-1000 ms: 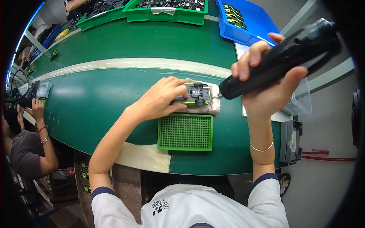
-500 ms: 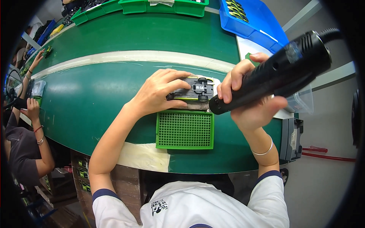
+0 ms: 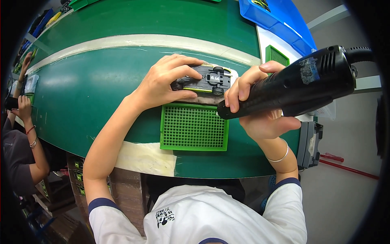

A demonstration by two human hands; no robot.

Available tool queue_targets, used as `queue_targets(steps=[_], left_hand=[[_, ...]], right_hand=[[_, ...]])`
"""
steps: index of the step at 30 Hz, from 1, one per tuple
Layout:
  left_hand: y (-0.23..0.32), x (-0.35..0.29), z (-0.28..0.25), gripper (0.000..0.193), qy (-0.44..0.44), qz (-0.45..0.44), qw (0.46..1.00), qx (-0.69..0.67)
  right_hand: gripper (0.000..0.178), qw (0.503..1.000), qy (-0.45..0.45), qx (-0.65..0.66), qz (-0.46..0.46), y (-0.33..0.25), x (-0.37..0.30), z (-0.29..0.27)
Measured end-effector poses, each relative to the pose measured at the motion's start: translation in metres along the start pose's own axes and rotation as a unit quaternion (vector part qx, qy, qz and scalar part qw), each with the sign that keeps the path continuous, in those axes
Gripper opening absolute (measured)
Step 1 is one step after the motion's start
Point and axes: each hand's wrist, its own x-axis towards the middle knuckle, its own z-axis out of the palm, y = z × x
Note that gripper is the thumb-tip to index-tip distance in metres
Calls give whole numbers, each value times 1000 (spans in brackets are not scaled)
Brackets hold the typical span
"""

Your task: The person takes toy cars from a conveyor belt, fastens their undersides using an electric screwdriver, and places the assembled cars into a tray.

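A toy car [image 3: 208, 83] lies wheels up on a pale pad, its black underside showing and yellow-green trim along its edge. My left hand [image 3: 160, 81] is closed round the car's left end, thumb on the near side and fingers over the far side. In my right hand [image 3: 260, 122] is a black electric screwdriver [image 3: 298, 87] with a cable at its rear. Its narrow front end points down and left, just off the car's near right corner. Whether its bit touches anything cannot be seen.
A green perforated tray [image 3: 194, 128] lies just in front of the car. At the back right stand a blue bin [image 3: 280, 26] and a small green tray [image 3: 278, 56]. A grey case [image 3: 310, 144] sits by the right edge. Another person's arm [image 3: 32, 138] is at the left.
The whole view has shifted, so the table and car appear higher. My left hand keeps its hold on the car. Against the car, the screwdriver's front end appears slightly nearer the perforated tray.
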Motion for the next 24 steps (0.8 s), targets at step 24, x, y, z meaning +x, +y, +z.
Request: queue_targets(steps=[24], left_hand=[[3,-2,-1,34,-5,6,999,33]], right_hand=[[90,996,-28,49,-63,-18,13,2]])
